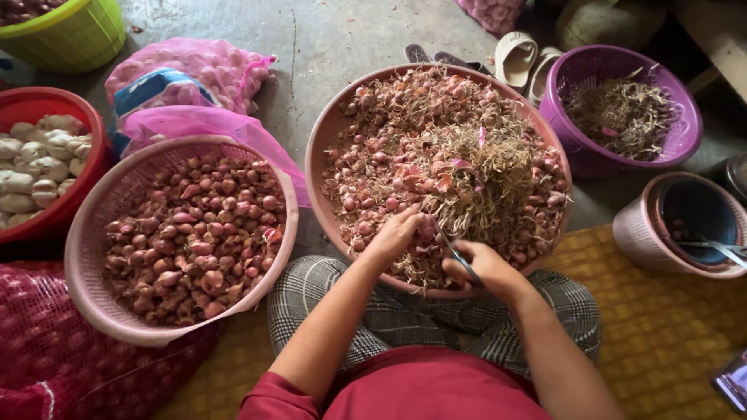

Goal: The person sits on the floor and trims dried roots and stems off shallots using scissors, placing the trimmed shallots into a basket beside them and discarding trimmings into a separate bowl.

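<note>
Both forearms come up from the bottom centre of the frame, bent in toward each other over the lap w/ plaid trousers (405, 315). Left hand (394, 236) is curled, fingers pinched down on a shallot (426, 229) at the near edge of the big pink basin (319, 148) in the middle. Right hand (489, 270) sits just beside it, closed into a fist around a small blade or scissors (459, 255), can't tell which, tip pointing up-left at that shallot. Basin is heaped w/ untrimmed shallots (389, 155) & dry roots. Left of frame: pink basket (78, 257) of cleaned shallots. Upper right: purple basket (685, 124) holding root trimmings. Far left: red tub (78, 109) w/ garlic bulbs.
</note>
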`<state>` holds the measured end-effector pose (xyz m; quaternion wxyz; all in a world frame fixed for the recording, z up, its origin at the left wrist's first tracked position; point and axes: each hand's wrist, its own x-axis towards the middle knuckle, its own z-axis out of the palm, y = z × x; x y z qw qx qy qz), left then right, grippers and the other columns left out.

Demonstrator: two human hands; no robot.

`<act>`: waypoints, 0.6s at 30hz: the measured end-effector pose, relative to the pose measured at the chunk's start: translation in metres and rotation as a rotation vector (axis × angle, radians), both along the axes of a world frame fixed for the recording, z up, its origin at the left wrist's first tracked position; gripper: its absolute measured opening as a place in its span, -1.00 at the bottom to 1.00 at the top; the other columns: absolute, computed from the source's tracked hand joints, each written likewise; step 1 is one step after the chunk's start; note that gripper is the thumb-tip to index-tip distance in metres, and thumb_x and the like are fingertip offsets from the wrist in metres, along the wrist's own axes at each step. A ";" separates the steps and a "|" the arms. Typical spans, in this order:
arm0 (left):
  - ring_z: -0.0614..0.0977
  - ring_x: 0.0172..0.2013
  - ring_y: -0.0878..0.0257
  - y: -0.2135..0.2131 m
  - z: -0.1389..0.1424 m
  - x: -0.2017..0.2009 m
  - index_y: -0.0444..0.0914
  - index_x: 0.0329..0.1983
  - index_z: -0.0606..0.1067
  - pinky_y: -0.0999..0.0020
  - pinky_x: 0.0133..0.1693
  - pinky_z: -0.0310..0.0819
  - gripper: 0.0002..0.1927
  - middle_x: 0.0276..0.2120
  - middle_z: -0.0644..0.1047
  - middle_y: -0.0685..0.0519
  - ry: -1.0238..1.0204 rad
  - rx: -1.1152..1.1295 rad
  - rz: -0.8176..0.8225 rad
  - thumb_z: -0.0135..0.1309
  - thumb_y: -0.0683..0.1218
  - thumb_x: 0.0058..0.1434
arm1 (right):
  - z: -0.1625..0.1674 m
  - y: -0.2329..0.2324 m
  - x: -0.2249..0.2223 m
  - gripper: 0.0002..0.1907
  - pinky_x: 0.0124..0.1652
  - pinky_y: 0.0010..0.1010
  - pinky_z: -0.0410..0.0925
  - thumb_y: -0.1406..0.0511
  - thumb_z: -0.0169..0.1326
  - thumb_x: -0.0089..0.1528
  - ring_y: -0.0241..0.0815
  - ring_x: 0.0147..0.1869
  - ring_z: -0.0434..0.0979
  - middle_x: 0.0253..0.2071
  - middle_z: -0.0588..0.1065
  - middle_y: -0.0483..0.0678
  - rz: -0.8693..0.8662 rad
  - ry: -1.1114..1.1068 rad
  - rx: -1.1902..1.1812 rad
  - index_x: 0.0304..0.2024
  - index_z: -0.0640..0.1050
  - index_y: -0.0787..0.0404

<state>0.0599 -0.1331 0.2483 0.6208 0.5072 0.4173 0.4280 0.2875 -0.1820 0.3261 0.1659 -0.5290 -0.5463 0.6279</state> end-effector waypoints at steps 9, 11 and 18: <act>0.46 -0.38 0.38 -0.001 -0.009 0.012 -0.26 -0.11 0.44 0.43 -0.35 0.37 -0.73 -0.36 0.51 0.14 -0.242 -0.192 0.070 -0.17 0.01 0.44 | -0.019 0.010 -0.006 -0.60 -0.62 -0.55 0.19 0.22 0.38 0.08 -0.37 -0.60 0.35 -0.55 0.46 -0.15 -0.158 0.176 -0.035 -0.11 0.56 0.21; 0.46 -0.48 0.33 -0.002 -0.005 0.007 -0.28 -0.31 0.44 0.33 -0.41 0.43 -0.68 -0.45 0.48 0.11 -0.400 -0.285 0.075 -0.13 0.04 0.43 | -0.021 0.008 0.001 -0.61 -0.55 -0.56 0.27 0.18 0.38 0.10 -0.41 -0.52 0.40 -0.46 0.51 -0.19 -0.134 0.163 0.070 -0.15 0.56 0.23; 0.58 -0.34 0.12 -0.023 0.032 -0.003 -0.22 -0.37 0.52 0.06 -0.29 0.50 -0.80 -0.38 0.56 -0.03 0.635 0.319 0.211 0.18 0.01 0.20 | -0.014 0.002 0.020 -0.59 -0.49 -0.58 0.24 0.00 0.27 0.13 -0.43 -0.47 0.43 -0.50 0.42 -0.23 -0.061 0.109 0.158 -0.16 0.56 0.11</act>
